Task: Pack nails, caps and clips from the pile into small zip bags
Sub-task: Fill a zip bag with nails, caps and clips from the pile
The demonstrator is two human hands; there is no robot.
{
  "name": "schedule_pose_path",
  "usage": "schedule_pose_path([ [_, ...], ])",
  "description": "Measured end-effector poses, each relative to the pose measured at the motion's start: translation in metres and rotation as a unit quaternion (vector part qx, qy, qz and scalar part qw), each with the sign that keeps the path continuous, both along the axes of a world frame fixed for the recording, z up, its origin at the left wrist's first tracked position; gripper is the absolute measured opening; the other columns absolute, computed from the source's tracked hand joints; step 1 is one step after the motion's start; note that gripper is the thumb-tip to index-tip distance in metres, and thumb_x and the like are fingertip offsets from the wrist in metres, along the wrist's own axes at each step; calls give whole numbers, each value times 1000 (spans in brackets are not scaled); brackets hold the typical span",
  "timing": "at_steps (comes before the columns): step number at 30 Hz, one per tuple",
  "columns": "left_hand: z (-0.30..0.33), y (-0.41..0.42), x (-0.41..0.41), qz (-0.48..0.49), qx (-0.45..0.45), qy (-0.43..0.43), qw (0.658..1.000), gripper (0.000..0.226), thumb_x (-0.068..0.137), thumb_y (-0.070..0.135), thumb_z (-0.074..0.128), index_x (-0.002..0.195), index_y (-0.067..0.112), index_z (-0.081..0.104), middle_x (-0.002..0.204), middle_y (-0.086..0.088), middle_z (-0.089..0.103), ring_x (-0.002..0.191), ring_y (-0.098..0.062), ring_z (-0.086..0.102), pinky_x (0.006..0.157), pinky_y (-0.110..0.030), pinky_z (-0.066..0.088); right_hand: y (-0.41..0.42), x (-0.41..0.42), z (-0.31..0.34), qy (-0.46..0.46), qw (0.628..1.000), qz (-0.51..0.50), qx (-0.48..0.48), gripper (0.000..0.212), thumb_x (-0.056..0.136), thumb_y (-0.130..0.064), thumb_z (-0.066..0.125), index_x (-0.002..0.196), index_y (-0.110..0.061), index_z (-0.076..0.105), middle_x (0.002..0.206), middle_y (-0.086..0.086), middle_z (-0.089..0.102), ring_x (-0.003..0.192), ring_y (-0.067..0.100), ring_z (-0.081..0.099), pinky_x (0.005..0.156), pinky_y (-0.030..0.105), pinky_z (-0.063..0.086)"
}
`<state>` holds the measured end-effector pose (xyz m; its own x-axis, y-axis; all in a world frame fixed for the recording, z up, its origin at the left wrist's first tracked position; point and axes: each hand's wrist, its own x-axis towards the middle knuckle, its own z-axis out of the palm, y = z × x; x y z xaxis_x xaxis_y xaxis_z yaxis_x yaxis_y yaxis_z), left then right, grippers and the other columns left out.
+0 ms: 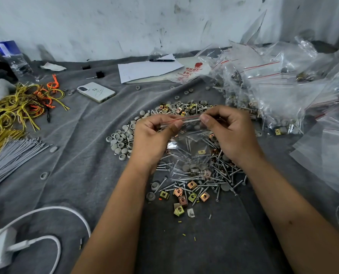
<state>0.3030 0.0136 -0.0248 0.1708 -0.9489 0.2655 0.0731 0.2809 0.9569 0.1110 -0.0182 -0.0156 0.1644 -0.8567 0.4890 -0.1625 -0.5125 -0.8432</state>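
Zip bag (pixel 188 155) hangs below both hands' grip, seemingly part-filled.

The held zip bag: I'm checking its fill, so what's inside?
Inside the zip bag are grey caps, a few nails and a yellow clip. An exact count cannot be seen; glare and the pile behind blur it.

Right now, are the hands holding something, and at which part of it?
Yes. Both hands hold one small clear zip bag by its top zip strip: the left hand pinches the left end, the right hand the right end.
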Motion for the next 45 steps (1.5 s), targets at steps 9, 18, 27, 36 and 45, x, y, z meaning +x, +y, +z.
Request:
schedule_pose_path([
  [9,-1,3,-9,-14,19,-14,1000,11,85,5,82,93,12,80,95,-9,80,78,-19,73,66,-29,58,-4,0,-4,13,1000,3,4,9,92,-15,76,95,-24,77,89,-6,76,87,14,72,82,39,61],
  [18,-2,4,-11,-9,9,-10,1000,8,85,-8,76,89,-12,70,98,-14,79,78,-20,73,64,-26,55,-5,3,-7,47,999,16,-5,10,92,-15,76,100,-10,79,93,-1,76,90,16,71,83,42,60],
  [27,3,7,-11,1,-11,-56,998,6,84,-8,78,89,-5,76,100,-13,78,83,-22,76,66,-29,61,-4,3,-9,64,997,32,-32,7,90,-16,78,96,-19,79,89,-7,76,84,12,73,76,38,62],
  [36,4,7,-6,128,-86,-364,919,24,81,29,86,103,22,79,110,5,73,106,-20,66,99,-34,47,-3,3,-9,126,985,-11,-116,9,88,-10,79,97,-7,80,91,1,75,84,15,70,75,35,58],
  [45,-1,3,-4,152,-148,-469,857,8,82,19,86,87,19,80,110,5,71,113,-23,53,93,-33,39,-5,5,-12,198,962,-19,-186,12,83,-12,84,93,-8,81,89,1,76,86,16,67,80,41,54],
])
